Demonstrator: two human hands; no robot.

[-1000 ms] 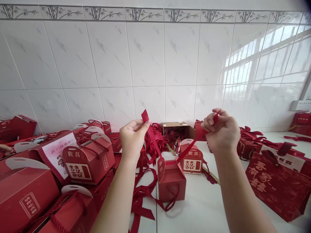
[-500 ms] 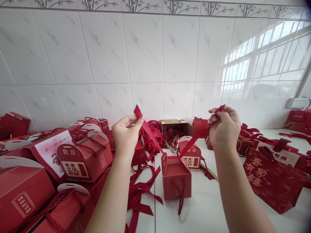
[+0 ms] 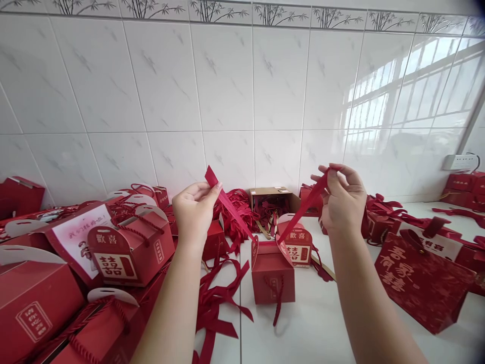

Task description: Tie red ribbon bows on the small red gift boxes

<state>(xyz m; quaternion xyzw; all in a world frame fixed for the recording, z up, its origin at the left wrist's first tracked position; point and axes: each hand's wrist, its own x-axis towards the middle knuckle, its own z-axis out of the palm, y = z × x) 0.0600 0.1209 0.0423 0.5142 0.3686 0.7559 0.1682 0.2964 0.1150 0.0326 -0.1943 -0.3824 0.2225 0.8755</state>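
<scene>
Red ribbon (image 3: 305, 207) is pinched near one end between my left hand's (image 3: 195, 205) thumb and fingers; my right hand (image 3: 344, 197) grips the other stretch the same way, its outer fingers loosely spread. From there I see both lengths slant down to the top of a small red box (image 3: 273, 285) standing on the white table (image 3: 303, 328), between the forearms. Just behind sits a second box (image 3: 299, 253); stacked boxes (image 3: 129, 253) crowd the left.
</scene>
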